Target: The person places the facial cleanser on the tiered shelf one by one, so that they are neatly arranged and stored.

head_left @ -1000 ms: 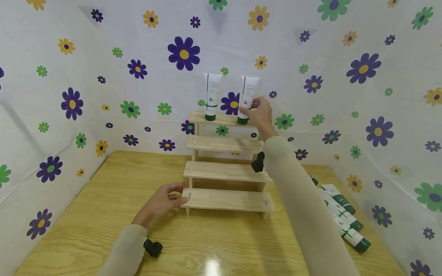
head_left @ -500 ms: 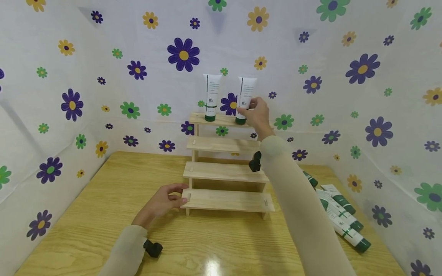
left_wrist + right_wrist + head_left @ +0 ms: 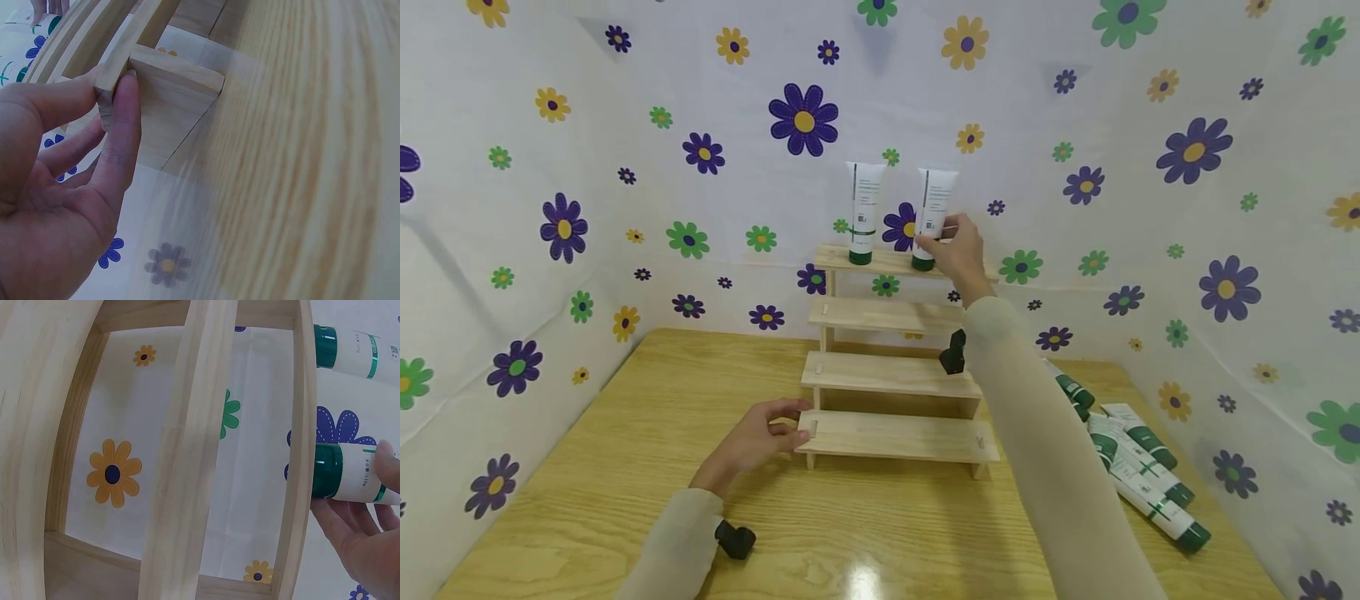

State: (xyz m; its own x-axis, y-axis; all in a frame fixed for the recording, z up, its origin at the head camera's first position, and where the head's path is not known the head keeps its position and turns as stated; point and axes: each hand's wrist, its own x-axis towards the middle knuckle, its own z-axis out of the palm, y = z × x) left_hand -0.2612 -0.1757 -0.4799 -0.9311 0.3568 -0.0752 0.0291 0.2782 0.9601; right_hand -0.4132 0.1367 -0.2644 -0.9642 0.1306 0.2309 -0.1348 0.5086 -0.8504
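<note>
A tiered wooden display stand [image 3: 880, 373] stands on the table. On its top step a white squeeze tube [image 3: 866, 208] with a green cap stands cap down, towards the left. Beside it, my right hand [image 3: 957, 250] holds a second white tube [image 3: 934, 200] upright between thumb and fingers; in the right wrist view its green cap [image 3: 327, 470] meets the top board. My left hand [image 3: 760, 437] pinches the left end of the lowest step; the left wrist view shows thumb and index finger on the board's end [image 3: 115, 78].
Several more white tubes [image 3: 1157, 500] with green caps lie in a pile on the wooden table [image 3: 685, 392] at the right. A flower-patterned white cloth [image 3: 737, 275] encloses the back and both sides.
The tube in my right hand has shifted slightly left along the top step and stands a little straighter. My left hand has kept its place on the lowest step.
</note>
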